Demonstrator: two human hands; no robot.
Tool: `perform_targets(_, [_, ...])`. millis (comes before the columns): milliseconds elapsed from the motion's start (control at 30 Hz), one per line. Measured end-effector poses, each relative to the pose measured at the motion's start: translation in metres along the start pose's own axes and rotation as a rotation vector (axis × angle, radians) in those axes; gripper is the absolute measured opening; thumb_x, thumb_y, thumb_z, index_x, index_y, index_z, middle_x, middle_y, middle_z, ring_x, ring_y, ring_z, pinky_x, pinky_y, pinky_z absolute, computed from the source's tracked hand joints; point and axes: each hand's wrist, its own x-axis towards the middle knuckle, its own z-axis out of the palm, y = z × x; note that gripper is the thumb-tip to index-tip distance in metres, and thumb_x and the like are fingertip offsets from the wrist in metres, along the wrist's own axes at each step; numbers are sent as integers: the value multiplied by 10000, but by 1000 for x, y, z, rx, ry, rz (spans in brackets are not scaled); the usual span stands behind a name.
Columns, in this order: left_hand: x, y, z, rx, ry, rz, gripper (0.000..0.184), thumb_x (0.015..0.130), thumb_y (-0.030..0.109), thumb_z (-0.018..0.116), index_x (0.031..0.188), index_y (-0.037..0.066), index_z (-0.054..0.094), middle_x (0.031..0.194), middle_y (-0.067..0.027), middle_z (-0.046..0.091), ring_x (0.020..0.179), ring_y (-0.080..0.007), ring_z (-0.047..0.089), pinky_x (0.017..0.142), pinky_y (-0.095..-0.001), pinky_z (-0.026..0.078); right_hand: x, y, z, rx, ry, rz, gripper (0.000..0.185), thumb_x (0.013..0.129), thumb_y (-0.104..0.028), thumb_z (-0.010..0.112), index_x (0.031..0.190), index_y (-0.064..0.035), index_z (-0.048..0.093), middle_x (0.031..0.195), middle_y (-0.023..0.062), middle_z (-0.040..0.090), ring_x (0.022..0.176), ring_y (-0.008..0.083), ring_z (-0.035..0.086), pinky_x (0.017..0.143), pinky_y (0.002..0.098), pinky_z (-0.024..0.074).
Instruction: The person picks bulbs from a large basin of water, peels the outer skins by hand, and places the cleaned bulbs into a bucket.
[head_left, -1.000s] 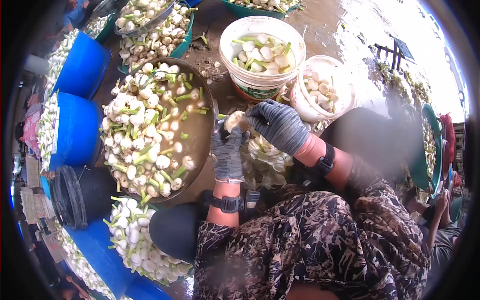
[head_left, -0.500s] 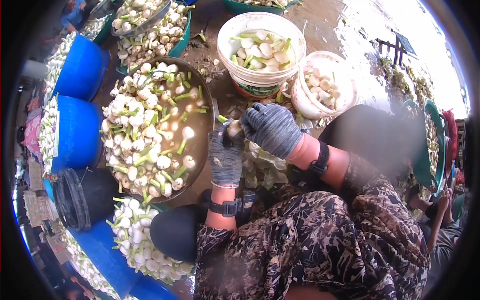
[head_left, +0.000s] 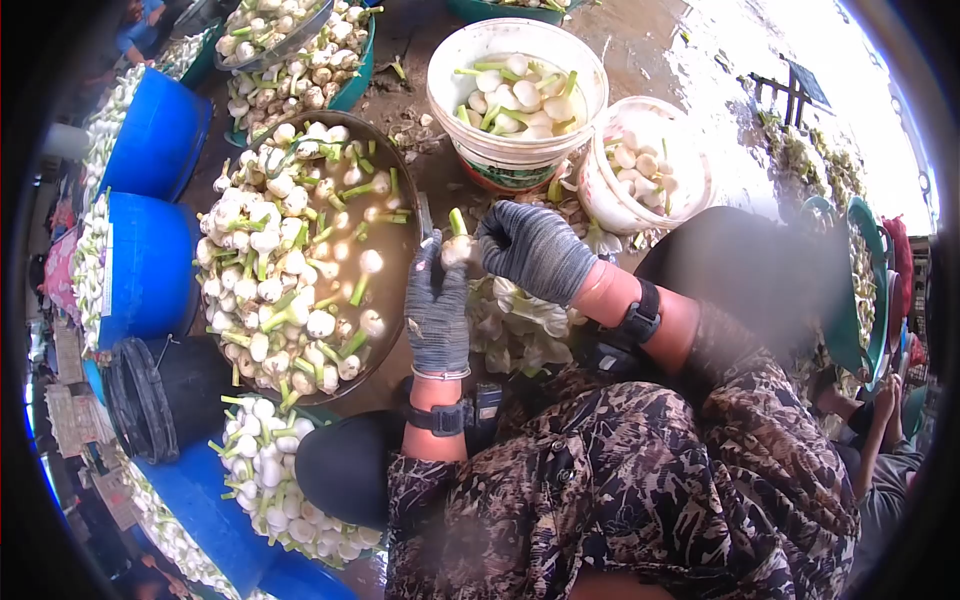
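Observation:
In the head view my left hand, in a grey glove, is closed on a garlic bulb with a short green stem pointing up. Right against the bulb's other side is my gloved right hand, its fingers curled; whatever they grip, if anything, is hidden. Left of my hands, a wide round basin holds murky water and many garlic bulbs with cut stems. Loose pale peels lie below my hands.
Ahead stand a white bucket and a smaller white tub, both containing peeled bulbs. Blue tubs, a black bucket and a heap of garlic line the left. At the right edge, another person's arm shows beside a green basin.
The bulb now shows more fully, its stem turned upright. My left hand has shifted slightly left and opened up a little around it; my right hand stays curled beside it.

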Motion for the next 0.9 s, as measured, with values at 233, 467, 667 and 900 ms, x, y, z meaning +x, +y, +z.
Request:
perform_targets(233, [1, 1, 0, -105, -113, -136, 502, 938, 220, 604, 1364, 14, 436, 1239, -86, 533, 1096, -165, 526, 956, -296, 456, -3, 29, 11, 587, -176, 480, 280, 889, -261, 621, 935, 14, 648, 718, 125, 649, 672, 186, 606, 685, 345, 507])
perform_targets(467, [2, 3, -9, -535, -195, -244, 571, 861, 180, 619, 1384, 49, 433, 1149, -64, 528, 985, -135, 552, 820, -292, 534, 7, 16, -31, -298, 132, 69, 167, 864, -186, 625, 970, -71, 683, 849, 154, 675, 805, 344, 645, 751, 444, 514])
perform_targets(667, [3, 8, -9, -569, -287, -219, 666, 819, 256, 654, 1410, 74, 407, 1263, -83, 497, 1096, -209, 541, 827, -348, 550, -7, -21, -28, 119, 42, -118, 175, 891, -68, 553, 1027, -30, 656, 899, 106, 678, 864, 234, 652, 800, 349, 520])
perform_targets(900, [1, 17, -11, -653, -266, -324, 681, 799, 201, 622, 1416, 23, 396, 1330, -93, 488, 1201, -200, 484, 1024, -323, 414, -1, -23, -39, -2, -48, -225, 145, 856, -118, 619, 978, -56, 669, 860, 111, 672, 816, 275, 658, 740, 390, 514])
